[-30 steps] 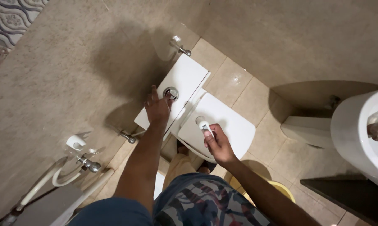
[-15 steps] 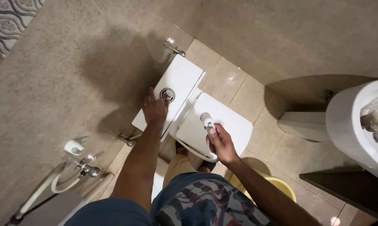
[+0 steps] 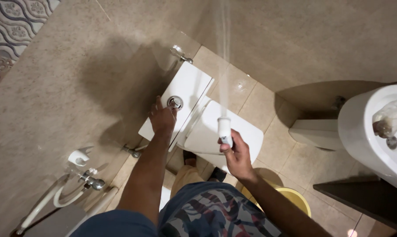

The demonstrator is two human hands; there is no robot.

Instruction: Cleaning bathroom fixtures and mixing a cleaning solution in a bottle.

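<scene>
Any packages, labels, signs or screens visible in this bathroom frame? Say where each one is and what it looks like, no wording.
None: no package, label, sign or screen shows in this frame.
The nearest to a marking is the patterned wall tile at the upper left, with wavy dark and pale lines, which is only decoration.

Pretty clearly a home bathroom: white toilet point(image 3: 227, 131) with its cistern point(image 3: 181, 98) mid-frame, washbasin point(image 3: 374, 131) at the right edge, beige tiled floor point(image 3: 268, 131) and walls, plus hose taps point(image 3: 90, 181) at lower left.
</scene>
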